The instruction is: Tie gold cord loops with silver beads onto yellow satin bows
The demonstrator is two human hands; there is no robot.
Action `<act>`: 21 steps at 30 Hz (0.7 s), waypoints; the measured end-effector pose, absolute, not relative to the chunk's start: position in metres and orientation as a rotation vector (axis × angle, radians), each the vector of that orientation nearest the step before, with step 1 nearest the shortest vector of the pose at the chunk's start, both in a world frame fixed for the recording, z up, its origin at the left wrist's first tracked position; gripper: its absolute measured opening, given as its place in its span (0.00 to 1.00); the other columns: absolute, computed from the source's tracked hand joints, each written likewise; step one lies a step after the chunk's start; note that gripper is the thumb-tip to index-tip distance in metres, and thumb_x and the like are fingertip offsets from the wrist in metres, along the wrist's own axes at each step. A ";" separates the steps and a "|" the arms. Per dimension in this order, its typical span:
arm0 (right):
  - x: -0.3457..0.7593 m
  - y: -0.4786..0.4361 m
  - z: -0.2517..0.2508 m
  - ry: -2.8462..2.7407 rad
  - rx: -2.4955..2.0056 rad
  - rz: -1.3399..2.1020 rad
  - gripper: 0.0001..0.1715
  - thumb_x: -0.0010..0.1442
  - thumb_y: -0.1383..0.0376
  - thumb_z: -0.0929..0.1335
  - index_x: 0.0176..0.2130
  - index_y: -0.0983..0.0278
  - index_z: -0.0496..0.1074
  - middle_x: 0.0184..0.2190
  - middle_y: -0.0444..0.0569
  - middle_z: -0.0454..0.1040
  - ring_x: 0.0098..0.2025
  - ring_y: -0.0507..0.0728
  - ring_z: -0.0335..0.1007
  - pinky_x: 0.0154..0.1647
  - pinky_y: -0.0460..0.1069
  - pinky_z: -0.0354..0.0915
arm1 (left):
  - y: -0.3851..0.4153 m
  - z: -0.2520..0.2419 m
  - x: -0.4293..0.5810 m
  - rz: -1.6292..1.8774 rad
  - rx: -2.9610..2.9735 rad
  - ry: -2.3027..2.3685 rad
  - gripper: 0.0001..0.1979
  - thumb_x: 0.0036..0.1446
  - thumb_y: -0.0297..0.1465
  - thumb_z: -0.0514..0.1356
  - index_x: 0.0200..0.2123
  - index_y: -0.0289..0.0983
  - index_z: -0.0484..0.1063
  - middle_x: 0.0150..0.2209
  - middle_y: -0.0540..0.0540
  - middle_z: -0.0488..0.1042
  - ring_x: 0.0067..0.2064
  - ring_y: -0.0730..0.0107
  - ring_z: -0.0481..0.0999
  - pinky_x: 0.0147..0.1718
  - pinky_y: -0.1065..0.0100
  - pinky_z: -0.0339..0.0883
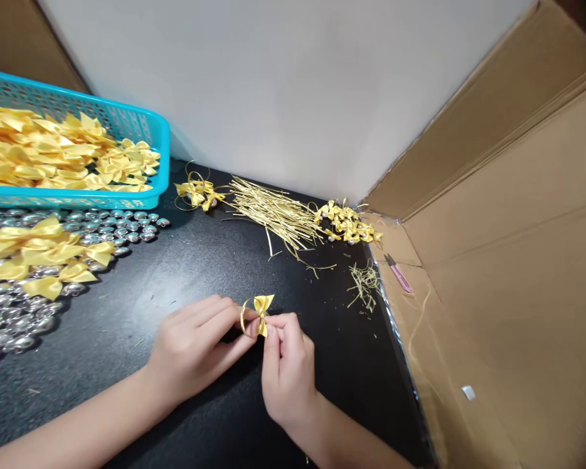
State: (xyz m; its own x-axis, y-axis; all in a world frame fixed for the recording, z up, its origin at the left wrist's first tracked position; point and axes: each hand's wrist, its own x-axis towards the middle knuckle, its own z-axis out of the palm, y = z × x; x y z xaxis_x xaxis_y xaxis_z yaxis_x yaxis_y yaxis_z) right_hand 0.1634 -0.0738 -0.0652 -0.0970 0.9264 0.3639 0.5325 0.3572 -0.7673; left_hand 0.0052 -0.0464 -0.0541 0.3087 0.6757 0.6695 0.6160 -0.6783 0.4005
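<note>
A small yellow ribbon bow [262,315] with a looped gold cord [243,318] is held between my two hands above the black table [176,410]. My left hand [200,342] comes from the left, its thumb and forefinger pinched on the cord loop beside the bow. From the right, my right hand [289,365] pinches the right side of the bow with thumb and forefinger. Whatever lies between the right fingertips is mostly hidden.
A blue basket [159,163] of yellow bows stands at the left, with silver beads [10,319] and loose bows in front. Gold cords [276,212], finished bow clusters [349,223] and cord scraps [365,285] lie behind my hands. Pink snips [399,275] rest on cardboard.
</note>
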 end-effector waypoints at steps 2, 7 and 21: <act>0.163 -0.074 -0.066 -1.760 -1.300 0.572 0.10 0.64 0.72 0.59 0.37 0.63 0.67 0.30 0.48 0.78 0.30 0.56 0.76 0.31 0.48 0.67 | -0.046 -0.054 0.006 1.322 2.504 1.236 0.06 0.61 0.25 0.60 0.30 0.35 0.72 0.24 0.48 0.77 0.23 0.72 0.74 0.24 0.71 0.67; 0.164 -0.074 -0.067 -1.757 -1.301 0.584 0.10 0.64 0.72 0.59 0.37 0.63 0.67 0.30 0.48 0.79 0.31 0.56 0.77 0.32 0.48 0.68 | -0.047 -0.055 0.006 1.326 2.512 1.258 0.07 0.61 0.25 0.60 0.29 0.35 0.72 0.23 0.50 0.75 0.22 0.72 0.73 0.24 0.71 0.66; 0.164 -0.074 -0.067 -1.764 -1.309 0.558 0.10 0.64 0.71 0.59 0.38 0.63 0.68 0.30 0.49 0.79 0.30 0.56 0.77 0.31 0.48 0.67 | -0.046 -0.055 0.008 1.257 2.528 1.294 0.11 0.64 0.27 0.56 0.27 0.36 0.69 0.21 0.50 0.73 0.21 0.73 0.73 0.23 0.72 0.65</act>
